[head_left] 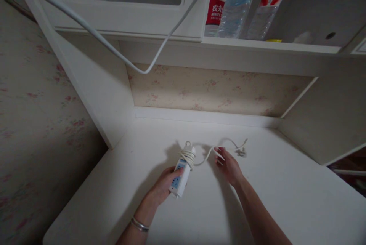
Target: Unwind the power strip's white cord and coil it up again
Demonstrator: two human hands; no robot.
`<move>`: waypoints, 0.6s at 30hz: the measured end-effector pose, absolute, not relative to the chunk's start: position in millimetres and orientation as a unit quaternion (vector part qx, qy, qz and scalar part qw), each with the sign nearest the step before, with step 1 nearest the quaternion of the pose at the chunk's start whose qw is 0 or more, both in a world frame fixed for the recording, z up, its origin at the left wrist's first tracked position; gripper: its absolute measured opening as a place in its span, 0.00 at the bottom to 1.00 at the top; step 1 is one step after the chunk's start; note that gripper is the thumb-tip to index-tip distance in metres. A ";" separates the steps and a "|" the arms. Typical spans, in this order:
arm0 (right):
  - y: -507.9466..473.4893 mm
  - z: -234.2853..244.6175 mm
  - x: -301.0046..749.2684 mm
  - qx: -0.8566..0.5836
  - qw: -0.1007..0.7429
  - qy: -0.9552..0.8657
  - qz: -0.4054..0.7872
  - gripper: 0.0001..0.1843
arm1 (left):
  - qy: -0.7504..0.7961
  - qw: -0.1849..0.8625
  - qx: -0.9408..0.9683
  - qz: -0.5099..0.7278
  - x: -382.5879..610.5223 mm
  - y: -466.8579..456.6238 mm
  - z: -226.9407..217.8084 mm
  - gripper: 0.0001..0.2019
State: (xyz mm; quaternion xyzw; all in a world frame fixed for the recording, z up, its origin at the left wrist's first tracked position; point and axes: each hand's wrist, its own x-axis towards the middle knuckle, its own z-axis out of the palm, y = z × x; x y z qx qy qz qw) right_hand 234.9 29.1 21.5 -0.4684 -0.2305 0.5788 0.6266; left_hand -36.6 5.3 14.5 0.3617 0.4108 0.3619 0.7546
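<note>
My left hand (163, 185) grips a white power strip (181, 175) with blue sockets, held upright on the white desk (286, 199). Its white cord (189, 156) is wound several times round the strip's upper end. The loose end of the cord runs right along the desk to its plug (241, 152). My right hand (228, 165) pinches that loose cord just right of the strip, with the fingers pointing away from me. A silver bangle (140, 224) is on my left wrist.
A shelf (271, 45) above the desk carries three clear water bottles (237, 5). A thick white cable (94, 31) hangs across the upper cabinet. Flowered wallpaper (34, 123) covers the wall on the left and the back of the desk niche.
</note>
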 end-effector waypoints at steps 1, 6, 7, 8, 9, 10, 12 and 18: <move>23.5 21.2 227.9 -0.480 0.595 -0.234 0.600 0.15 | 0.412 0.752 0.362 0.364 -39.1 6.0 16.2 0.21; 1.3 17.8 180.8 -0.459 0.437 -0.326 0.701 0.17 | 0.407 0.754 0.386 0.343 -49.7 4.2 25.2 0.19; 1.3 15.6 173.4 -0.450 0.420 -0.341 0.711 0.18 | 0.407 0.756 0.388 0.335 -52.0 3.4 26.8 0.19; 2.9 13.2 167.6 -0.442 0.406 -0.352 0.718 0.18 | 0.408 0.759 0.389 0.325 -54.7 2.6 28.5 0.19; 6.2 11.0 163.6 -0.438 0.395 -0.357 0.724 0.19 | 0.409 0.762 0.390 0.315 -58.0 2.0 30.3 0.19; 10.6 9.4 161.5 -0.437 0.390 -0.360 0.727 0.19 | 0.409 0.766 0.393 0.303 -61.9 1.4 32.3 0.19; 21.9 10.1 162.1 -0.442 0.407 -0.354 0.717 0.18 | 0.404 0.771 0.411 0.272 -71.7 0.8 37.0 0.19; 58.8 39.2 193.9 -0.397 0.586 -0.291 0.643 0.16 | 0.424 0.725 0.505 0.198 -103.6 1.8 46.2 0.18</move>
